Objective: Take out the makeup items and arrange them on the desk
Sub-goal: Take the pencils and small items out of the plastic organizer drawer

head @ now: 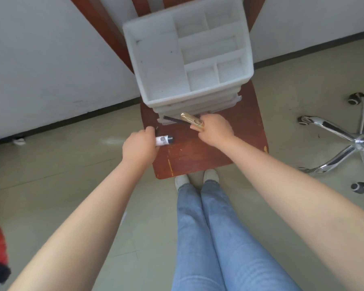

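Lifting items out of the organizer's (187, 51) bottom drawer, my left hand (140, 144) gripping a white tube (164, 140) and my right hand (215, 130) clutching a gold tube (191, 120) above the wooden seat (198, 154), next to be laid down.

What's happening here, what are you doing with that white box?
A person stands over a white plastic organiser box on a reddish-brown wooden surface. The left hand holds a small white tube with a black cap; the right hand grips a shiny gold tube. The box's top compartments look empty.
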Motion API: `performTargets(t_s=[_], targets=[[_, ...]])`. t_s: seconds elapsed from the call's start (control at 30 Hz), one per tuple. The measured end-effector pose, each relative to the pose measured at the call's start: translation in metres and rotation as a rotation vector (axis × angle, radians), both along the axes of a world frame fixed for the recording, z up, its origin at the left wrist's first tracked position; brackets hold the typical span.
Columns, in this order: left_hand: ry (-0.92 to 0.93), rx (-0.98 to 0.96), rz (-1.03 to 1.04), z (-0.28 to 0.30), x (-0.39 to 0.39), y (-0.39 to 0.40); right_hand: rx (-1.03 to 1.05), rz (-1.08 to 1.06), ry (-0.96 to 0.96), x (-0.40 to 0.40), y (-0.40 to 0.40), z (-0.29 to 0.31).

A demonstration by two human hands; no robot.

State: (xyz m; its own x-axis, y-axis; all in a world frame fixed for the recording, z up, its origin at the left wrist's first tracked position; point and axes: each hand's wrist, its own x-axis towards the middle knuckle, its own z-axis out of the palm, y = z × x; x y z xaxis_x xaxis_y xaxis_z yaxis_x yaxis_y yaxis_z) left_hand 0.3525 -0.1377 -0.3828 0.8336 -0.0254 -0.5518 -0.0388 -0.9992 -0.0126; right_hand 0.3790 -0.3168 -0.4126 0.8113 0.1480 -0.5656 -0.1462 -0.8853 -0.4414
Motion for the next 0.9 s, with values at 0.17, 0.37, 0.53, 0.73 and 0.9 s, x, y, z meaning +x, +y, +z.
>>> performTargets(t_s=[0.17,0.37,0.53,0.73,0.9], targets=[[0.047,0.126,-0.103,0.006,0.005,0.021,-0.270,0.207,-0.035,0.031,0.017,0.002],[0.093,0.114,-0.212,0.029,0.005,-0.008,-0.314,0.335,-0.098,-0.002,0.005,0.023],[0.049,0.083,-0.483,0.073,0.023,-0.051,-0.424,0.224,-0.188,-0.024,-0.031,0.087],[-0.131,0.005,-0.963,0.160,0.040,-0.127,-0.611,-0.093,-0.259,-0.070,-0.081,0.192],[-0.308,-0.019,-1.402,0.235,0.002,-0.204,-0.805,-0.417,-0.267,-0.155,-0.117,0.261]])
